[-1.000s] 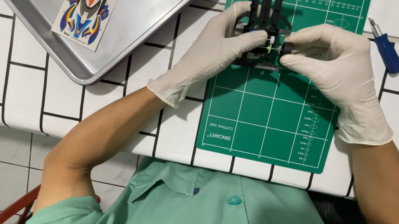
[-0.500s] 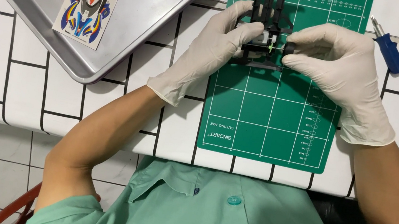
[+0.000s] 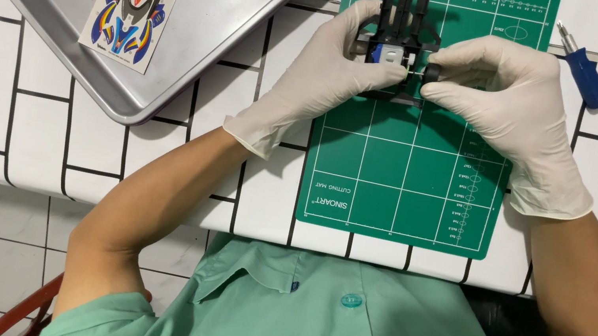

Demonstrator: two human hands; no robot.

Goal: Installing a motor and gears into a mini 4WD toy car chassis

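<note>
Above the green cutting mat (image 3: 411,170), left hand (image 3: 321,76) clamped on black toy car chassis (image 3: 402,24); right hand (image 3: 501,104) pinching small black wheel (image 3: 432,73) at axle end, barely shifted over the last second. Beyond the mat: blue screwdriver (image 3: 586,73), metal tray (image 3: 38,47), sticker sheet (image 3: 127,17).

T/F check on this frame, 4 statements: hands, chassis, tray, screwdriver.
1. Both hands wear pale gloves: left hand, right hand. True.
2. The black chassis lies in the metal tray. False: it is over the green cutting mat, held between the hands.
3. The sticker sheet lies inside the tray. True.
4. The right hand grips the blue-handled screwdriver. False: it lies on the table, apart from the hand; the right fingertips pinch a small black part at the chassis.
</note>
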